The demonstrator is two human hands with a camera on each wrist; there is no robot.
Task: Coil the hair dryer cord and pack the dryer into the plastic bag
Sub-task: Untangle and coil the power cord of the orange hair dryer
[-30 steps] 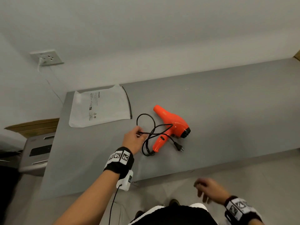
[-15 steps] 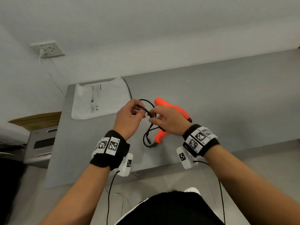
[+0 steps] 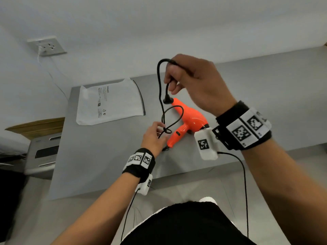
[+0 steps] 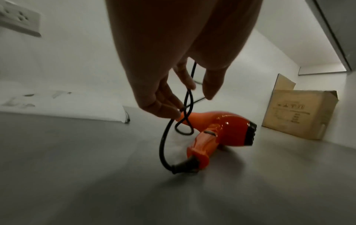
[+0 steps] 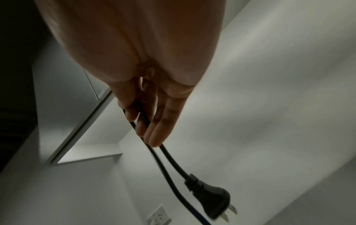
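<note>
An orange hair dryer [image 3: 190, 121] [image 4: 221, 129] lies on its side on the grey table [image 3: 99, 160]. Its black cord [image 3: 160, 89] [image 4: 163, 140] rises from the handle end. My left hand [image 3: 155, 135] [image 4: 173, 100] pinches the cord where a small loop crosses, just left of the handle. My right hand [image 3: 187, 76] [image 5: 146, 121] is raised above the dryer and grips the cord near its end. The black plug [image 3: 167, 100] [image 5: 212, 197] hangs below those fingers. A flat white plastic bag [image 3: 109, 103] lies on the table at the back left.
A wall socket [image 3: 46, 45] with a white cable plugged in sits on the wall at left. A cardboard box [image 4: 300, 112] stands on the table's far right. A grey machine [image 3: 42, 152] and cardboard lie left of the table.
My right hand came up from below the table, took the cord beside my left hand, then lifted the plug end high above the dryer. The left hand stayed low, holding the loop.
</note>
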